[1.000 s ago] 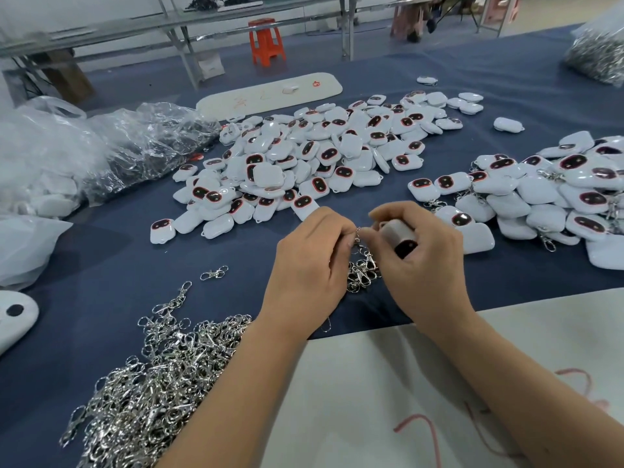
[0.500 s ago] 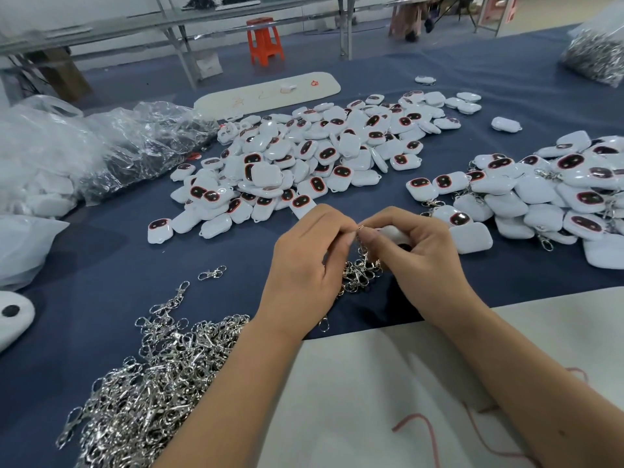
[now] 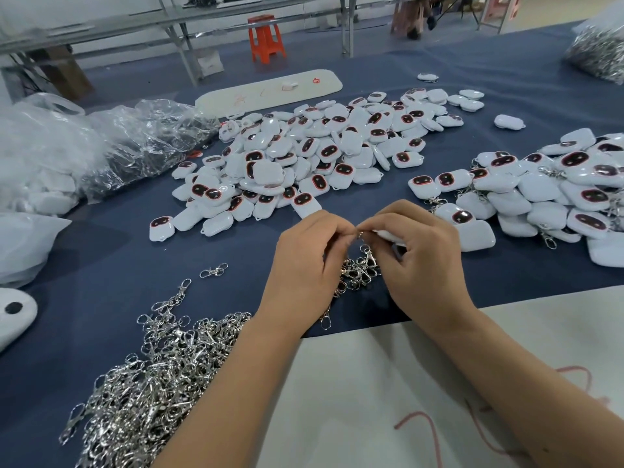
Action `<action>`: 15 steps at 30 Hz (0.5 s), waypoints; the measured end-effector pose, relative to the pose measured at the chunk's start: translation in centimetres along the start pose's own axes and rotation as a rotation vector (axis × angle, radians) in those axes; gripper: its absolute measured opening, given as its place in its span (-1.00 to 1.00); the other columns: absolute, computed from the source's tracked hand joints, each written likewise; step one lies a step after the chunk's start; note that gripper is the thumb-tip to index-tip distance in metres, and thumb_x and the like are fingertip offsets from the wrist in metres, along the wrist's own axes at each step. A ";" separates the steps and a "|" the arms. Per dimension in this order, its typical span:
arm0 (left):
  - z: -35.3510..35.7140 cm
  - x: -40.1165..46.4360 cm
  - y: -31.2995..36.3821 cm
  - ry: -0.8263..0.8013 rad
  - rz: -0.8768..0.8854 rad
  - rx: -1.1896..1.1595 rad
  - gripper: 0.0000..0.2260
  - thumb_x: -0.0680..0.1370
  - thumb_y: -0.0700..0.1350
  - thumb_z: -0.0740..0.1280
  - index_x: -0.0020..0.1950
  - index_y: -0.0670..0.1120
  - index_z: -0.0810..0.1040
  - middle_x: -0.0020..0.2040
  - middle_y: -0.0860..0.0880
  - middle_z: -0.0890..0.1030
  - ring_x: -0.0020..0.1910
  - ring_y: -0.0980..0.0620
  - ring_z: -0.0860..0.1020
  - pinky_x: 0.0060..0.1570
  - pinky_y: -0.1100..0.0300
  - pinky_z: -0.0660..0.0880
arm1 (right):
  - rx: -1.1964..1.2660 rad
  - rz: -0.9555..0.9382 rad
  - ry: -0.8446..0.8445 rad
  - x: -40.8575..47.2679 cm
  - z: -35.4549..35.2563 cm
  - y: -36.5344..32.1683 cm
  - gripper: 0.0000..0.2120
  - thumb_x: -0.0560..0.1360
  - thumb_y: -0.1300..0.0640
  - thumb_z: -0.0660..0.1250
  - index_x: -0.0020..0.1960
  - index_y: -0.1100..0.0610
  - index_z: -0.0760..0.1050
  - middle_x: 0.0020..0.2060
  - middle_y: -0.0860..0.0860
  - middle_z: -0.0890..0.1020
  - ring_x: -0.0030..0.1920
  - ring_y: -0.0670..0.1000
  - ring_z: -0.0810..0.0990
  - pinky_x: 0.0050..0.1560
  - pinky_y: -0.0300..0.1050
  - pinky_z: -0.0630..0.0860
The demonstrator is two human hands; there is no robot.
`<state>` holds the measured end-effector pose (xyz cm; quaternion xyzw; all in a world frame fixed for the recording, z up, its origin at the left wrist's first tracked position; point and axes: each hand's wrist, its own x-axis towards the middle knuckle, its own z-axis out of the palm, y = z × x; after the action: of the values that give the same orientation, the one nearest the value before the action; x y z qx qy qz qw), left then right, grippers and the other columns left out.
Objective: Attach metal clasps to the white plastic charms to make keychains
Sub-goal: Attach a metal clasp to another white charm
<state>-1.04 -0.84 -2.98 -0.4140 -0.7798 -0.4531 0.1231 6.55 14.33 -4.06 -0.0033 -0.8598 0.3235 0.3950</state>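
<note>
My left hand (image 3: pixel 305 261) pinches a metal clasp (image 3: pixel 366 251) at its ring, fingertips meeting those of my right hand (image 3: pixel 418 255). My right hand grips a white plastic charm (image 3: pixel 388 235), mostly hidden in the fingers. A small bunch of clasps (image 3: pixel 358 273) lies under both hands. A big heap of silver clasps (image 3: pixel 152 376) lies at the lower left. A pile of white charms with dark red-rimmed faces (image 3: pixel 314 153) covers the table's middle. Charms with clasps attached (image 3: pixel 547 190) lie at the right.
Crumpled clear plastic bags (image 3: pixel 101 146) sit at the left. A white board (image 3: pixel 388 393) lies under my forearms, another long white board (image 3: pixel 270 91) at the back. A bag of clasps (image 3: pixel 597 52) stands far right. An orange stool (image 3: pixel 266 37) is beyond the table.
My right hand has turned the charm down into its palm, so less of it shows. Both hands' fingertips stay together at the clasp ring, shifted slightly lower.
</note>
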 end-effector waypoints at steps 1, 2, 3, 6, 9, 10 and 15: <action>0.1 -0.1 -0.1 -0.001 -0.033 -0.035 -0.89 0.61 -0.26 0.37 -0.08 -0.11 0.63 -0.20 0.09 0.61 -0.18 0.04 0.58 -0.17 0.18 0.49 | -0.012 -0.007 0.003 0.0 0.0 0.0 -0.89 0.52 0.36 0.48 -0.03 0.20 0.73 -0.16 0.02 0.66 -0.18 0.00 0.63 -0.16 -0.08 0.55; 0.1 -0.1 -0.1 -0.002 -0.070 -0.069 -0.89 0.60 -0.26 0.38 -0.08 -0.09 0.63 -0.21 0.10 0.61 -0.19 0.03 0.59 -0.18 0.15 0.51 | -0.017 -0.008 0.006 0.0 0.1 0.0 -0.90 0.52 0.36 0.49 -0.04 0.19 0.73 -0.16 0.02 0.66 -0.19 -0.01 0.63 -0.16 -0.09 0.55; 0.2 -0.1 -0.2 -0.003 -0.111 -0.103 -0.88 0.60 -0.25 0.37 -0.09 -0.07 0.63 -0.23 0.09 0.62 -0.20 0.02 0.60 -0.18 0.13 0.53 | -0.018 -0.004 0.010 0.0 0.1 0.0 -0.90 0.51 0.35 0.50 -0.04 0.19 0.73 -0.17 0.01 0.66 -0.19 -0.02 0.63 -0.17 -0.11 0.54; 0.3 -0.2 -0.3 0.002 -0.189 -0.178 -0.87 0.58 -0.22 0.36 -0.11 -0.02 0.62 -0.24 0.08 0.64 -0.22 0.01 0.63 -0.17 0.08 0.58 | -0.021 0.017 0.021 0.0 0.0 0.0 -0.93 0.51 0.32 0.52 -0.06 0.18 0.73 -0.19 -0.01 0.66 -0.21 -0.05 0.62 -0.17 -0.17 0.52; 0.4 -0.2 -0.3 0.004 -0.202 -0.200 -0.88 0.57 -0.18 0.36 -0.11 0.01 0.62 -0.22 0.08 0.65 -0.22 0.00 0.64 -0.16 0.00 0.60 | -0.028 0.025 0.019 0.0 0.0 0.0 -0.96 0.51 0.28 0.53 -0.07 0.17 0.73 -0.20 -0.01 0.66 -0.22 -0.04 0.62 -0.18 -0.15 0.52; 0.5 -0.2 -0.3 0.003 -0.202 -0.198 -0.89 0.57 -0.17 0.36 -0.10 0.02 0.62 -0.22 0.08 0.65 -0.21 -0.01 0.64 -0.16 -0.01 0.60 | -0.028 0.026 0.018 -0.1 -0.1 -0.1 -0.96 0.51 0.28 0.53 -0.07 0.17 0.73 -0.20 -0.01 0.67 -0.22 -0.03 0.63 -0.19 -0.14 0.53; 0.2 -0.3 -0.4 -0.020 -0.139 -0.145 -0.90 0.59 -0.17 0.38 -0.08 0.02 0.61 -0.20 0.11 0.63 -0.18 -0.02 0.62 -0.19 0.07 0.57 | -0.036 0.016 0.003 -0.1 -0.1 -0.1 -0.96 0.51 0.29 0.54 -0.08 0.18 0.72 -0.20 0.00 0.66 -0.23 0.01 0.62 -0.21 -0.03 0.55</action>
<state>-1.10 -0.93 -3.57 -0.3712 -0.7732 -0.5115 0.0532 6.67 14.33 -4.03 -0.0177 -0.8649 0.3113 0.3934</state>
